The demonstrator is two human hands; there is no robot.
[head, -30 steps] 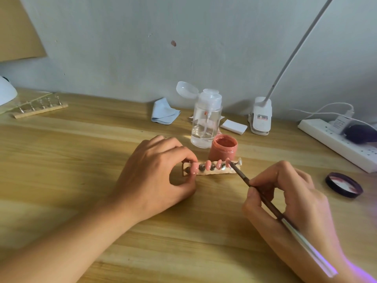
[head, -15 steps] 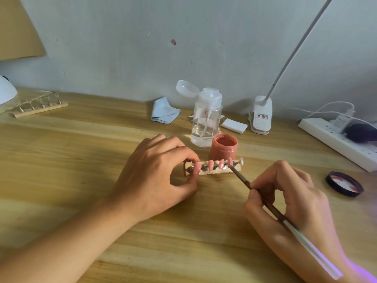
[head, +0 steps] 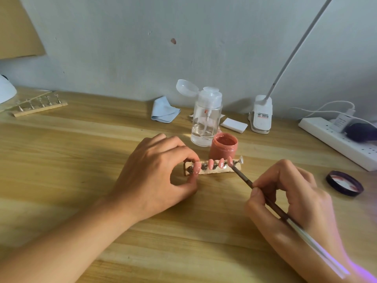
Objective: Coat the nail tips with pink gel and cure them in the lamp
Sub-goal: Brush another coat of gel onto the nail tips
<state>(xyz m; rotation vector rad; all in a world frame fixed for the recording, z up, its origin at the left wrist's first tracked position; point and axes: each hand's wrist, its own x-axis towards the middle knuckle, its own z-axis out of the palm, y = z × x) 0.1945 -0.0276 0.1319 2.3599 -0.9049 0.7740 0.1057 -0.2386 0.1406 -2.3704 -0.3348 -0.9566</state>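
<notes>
A small wooden holder [head: 212, 170] lies mid-table with several nail tips standing on pins. Most tips [head: 215, 163] are coated pink; the rightmost tip [head: 241, 160] is pale. My left hand [head: 159, 170] pinches the holder's left end between thumb and forefinger. My right hand [head: 293, 193] grips a thin brush [head: 244, 177], whose tip touches a pink nail tip [head: 230, 161] near the right end. An open jar of pink gel [head: 224, 147] stands just behind the holder. A white rounded object, perhaps the lamp [head: 6, 90], shows only partly at the far left edge.
A clear pump bottle [head: 207, 117] stands behind the jar, with a blue cloth [head: 164, 111] and white pads [head: 234, 124] near the wall. The jar's dark lid [head: 344, 183] lies at right. A power strip [head: 338, 139], a clip lamp base [head: 262, 115] and a second holder [head: 39, 105] are further out.
The brush tip has slid slightly down along the nail tip near the right end. The left hand keeps its hold on the holder, which has barely shifted.
</notes>
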